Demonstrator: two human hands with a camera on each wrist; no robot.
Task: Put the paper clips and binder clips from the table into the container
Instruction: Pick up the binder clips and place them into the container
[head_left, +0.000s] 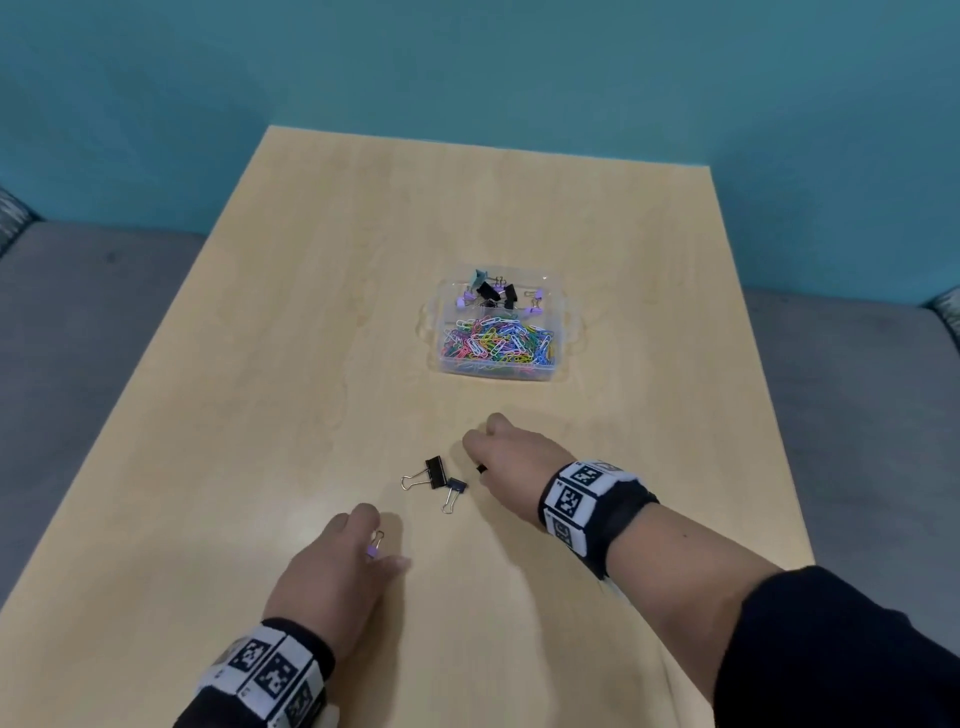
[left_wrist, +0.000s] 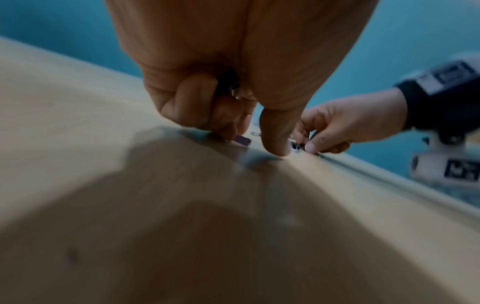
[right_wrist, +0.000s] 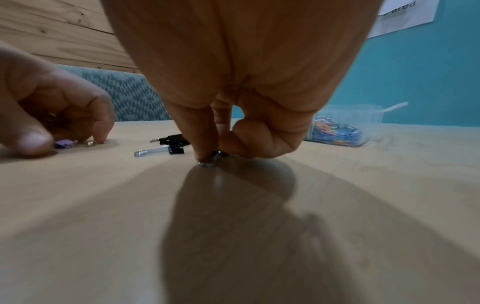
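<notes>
2 loose binder clips (head_left: 435, 479) lie between the hands, container (head_left: 560, 370) beyond; right hand (head_left: 511, 464) nearer, pinching a black clip (head_left: 481, 468); left hand (head_left: 332, 570) closing on a purple clip (head_left: 374, 546).

wall (head_left: 156, 78) teal | table (head_left: 311, 312) pale wood | paper clips (head_left: 496, 343) multicoloured

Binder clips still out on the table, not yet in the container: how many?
4. Two black clips lie touching between the hands, a purple clip is at the left hand, and a black one is pinched under the right hand. More may be hidden.
</notes>
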